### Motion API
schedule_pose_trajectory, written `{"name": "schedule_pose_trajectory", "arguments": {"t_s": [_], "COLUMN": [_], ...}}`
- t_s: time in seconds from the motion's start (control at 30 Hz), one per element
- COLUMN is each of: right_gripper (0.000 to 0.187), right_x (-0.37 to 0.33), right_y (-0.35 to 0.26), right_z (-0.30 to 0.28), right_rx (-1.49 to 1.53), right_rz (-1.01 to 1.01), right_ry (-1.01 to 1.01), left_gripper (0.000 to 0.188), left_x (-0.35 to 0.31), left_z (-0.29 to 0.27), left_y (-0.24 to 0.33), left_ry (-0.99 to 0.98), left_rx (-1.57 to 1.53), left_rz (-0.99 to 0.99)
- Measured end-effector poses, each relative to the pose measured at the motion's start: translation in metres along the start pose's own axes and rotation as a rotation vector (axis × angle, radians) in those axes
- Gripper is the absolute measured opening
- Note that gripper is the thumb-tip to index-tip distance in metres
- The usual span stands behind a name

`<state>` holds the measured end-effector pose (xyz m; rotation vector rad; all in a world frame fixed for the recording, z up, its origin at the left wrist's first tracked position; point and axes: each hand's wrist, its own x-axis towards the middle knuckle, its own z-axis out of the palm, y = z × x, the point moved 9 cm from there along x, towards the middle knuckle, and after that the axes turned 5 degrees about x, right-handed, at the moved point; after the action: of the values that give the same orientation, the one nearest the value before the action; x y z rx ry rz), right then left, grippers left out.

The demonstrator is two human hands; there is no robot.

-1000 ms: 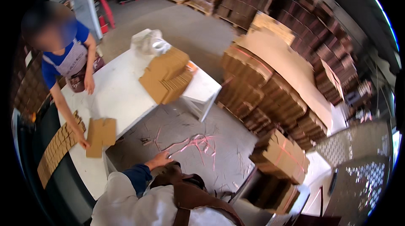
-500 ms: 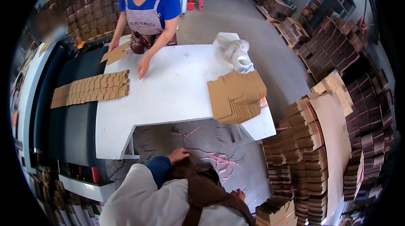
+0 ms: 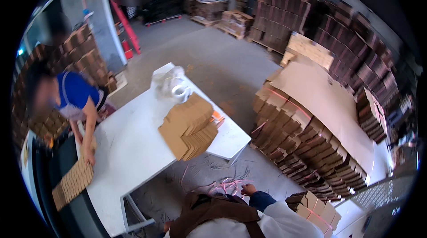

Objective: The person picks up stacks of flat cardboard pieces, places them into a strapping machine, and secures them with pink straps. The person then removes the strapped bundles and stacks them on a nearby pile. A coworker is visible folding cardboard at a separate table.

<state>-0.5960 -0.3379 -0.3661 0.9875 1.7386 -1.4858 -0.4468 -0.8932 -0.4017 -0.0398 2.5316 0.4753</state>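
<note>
My right hand (image 3: 248,189) is in front of my body, above the floor, with its fingers curled in and nothing seen in them. Only a sliver of my left hand (image 3: 167,226) shows beside my brown apron (image 3: 213,216); its fingers are hidden. Ahead stands a white table (image 3: 129,136), which neither hand touches. On it rests a fanned stack of flat cardboard pieces (image 3: 189,124), next to a white roll (image 3: 180,91) and crumpled clear plastic (image 3: 164,82). Pink strapping (image 3: 229,186) lies tangled on the floor close to my right hand.
At left, a co-worker in blue (image 3: 78,89) reaches to a row of cardboard pieces (image 3: 73,182) on a dark conveyor belt (image 3: 84,213). To the right rises a large cardboard stack (image 3: 307,140) under a flat sheet. A strapped bundle (image 3: 318,211) sits near my right arm.
My view has swung right, so the table and co-worker sit further left. My left hand has dropped mostly out of sight; my right has come forward. The co-worker now leans over the cardboard row.
</note>
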Motion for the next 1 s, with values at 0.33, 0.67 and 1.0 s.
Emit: {"name": "schedule_pose_trajectory", "arguments": {"t_s": [0.33,0.67,1.0], "right_gripper": [0.045,0.028,0.040], "right_x": [0.080,0.076,-0.051], "right_y": [0.004,-0.027,-0.282], "right_z": [-0.025,-0.142,0.011], "right_rx": [-0.407,-0.078,-0.529], "right_rz": [-0.325,-0.389,-0.995], "right_ry": [-0.003,0.515,0.862], "left_gripper": [0.031,0.040,0.053], "left_x": [0.058,0.110,0.103], "left_z": [-0.069,-0.293,-0.347], "left_y": [0.078,0.154,0.020], "left_ry": [0.303,0.908,0.873], "left_rx": [-0.513,-0.617,-0.347], "left_rz": [-0.306,0.099,-0.268]}}
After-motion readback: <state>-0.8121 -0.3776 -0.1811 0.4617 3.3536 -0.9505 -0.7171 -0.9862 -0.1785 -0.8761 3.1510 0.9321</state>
